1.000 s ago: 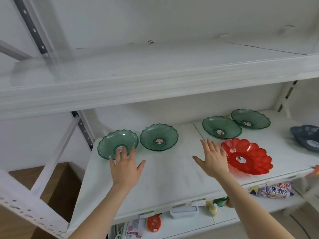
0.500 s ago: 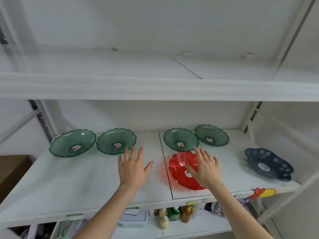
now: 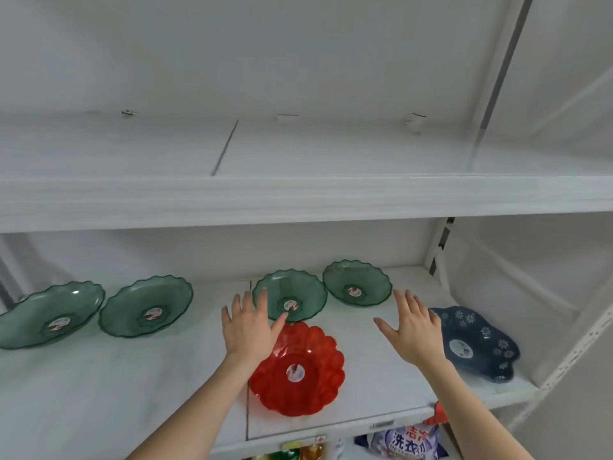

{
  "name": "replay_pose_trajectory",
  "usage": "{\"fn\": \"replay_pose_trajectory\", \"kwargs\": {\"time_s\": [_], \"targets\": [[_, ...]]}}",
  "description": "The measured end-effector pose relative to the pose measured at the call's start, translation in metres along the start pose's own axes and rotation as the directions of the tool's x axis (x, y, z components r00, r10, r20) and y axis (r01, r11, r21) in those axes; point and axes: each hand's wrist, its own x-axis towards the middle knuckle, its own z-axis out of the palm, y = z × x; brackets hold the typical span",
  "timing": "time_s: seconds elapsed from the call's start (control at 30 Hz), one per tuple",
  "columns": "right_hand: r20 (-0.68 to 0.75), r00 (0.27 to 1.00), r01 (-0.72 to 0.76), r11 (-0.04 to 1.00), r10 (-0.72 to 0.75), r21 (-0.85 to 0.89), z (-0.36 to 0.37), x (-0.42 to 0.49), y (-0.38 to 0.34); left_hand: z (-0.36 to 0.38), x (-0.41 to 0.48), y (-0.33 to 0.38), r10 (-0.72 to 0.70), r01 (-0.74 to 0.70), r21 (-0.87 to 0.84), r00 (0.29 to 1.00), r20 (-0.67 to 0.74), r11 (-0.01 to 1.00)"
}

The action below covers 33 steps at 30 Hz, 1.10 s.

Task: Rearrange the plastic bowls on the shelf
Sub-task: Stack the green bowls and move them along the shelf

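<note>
Both hands are spread flat with fingers apart, holding nothing: the left hand [image 3: 249,328] hovers over the near rim of the third green bowl [image 3: 290,295], its wrist covering the red bowl's [image 3: 298,368] far left edge, and the right hand [image 3: 413,330] sits over bare shelf [image 3: 132,386] between the fourth green bowl [image 3: 357,283] and the blue floral dish [image 3: 477,343]. Bare board lies at front left, while the red bowl sits close to the front lip. The far-left green bowl [image 3: 49,315] is cut off by the frame edge beside its neighbour [image 3: 146,306].
</note>
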Motion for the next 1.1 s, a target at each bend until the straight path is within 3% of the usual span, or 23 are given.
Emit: {"fn": "replay_pose_trajectory", "kwargs": {"time_s": [0.2,0.47,0.87,1.1], "targets": [[0.034,0.998,0.056,0.997,-0.058,0.053,0.022,0.073,0.057,0.042,0.038,0.038,-0.181,0.18,-0.009,0.983,-0.019,0.984],[0.094,0.994,0.04,0.993,-0.05,0.108,0.078,0.159,0.093,0.095,0.079,0.033,-0.349,0.35,0.046,0.937,-0.03,0.936],[0.23,0.969,-0.159,0.944,0.093,0.29,0.179,0.221,0.103,0.171,0.132,-0.002,-0.418,0.413,0.135,0.908,0.008,0.901],[0.292,0.949,-0.271,0.778,0.118,0.566,0.192,0.225,0.091,0.186,0.145,-0.011,-0.392,0.387,0.075,0.917,0.075,0.919]]}}
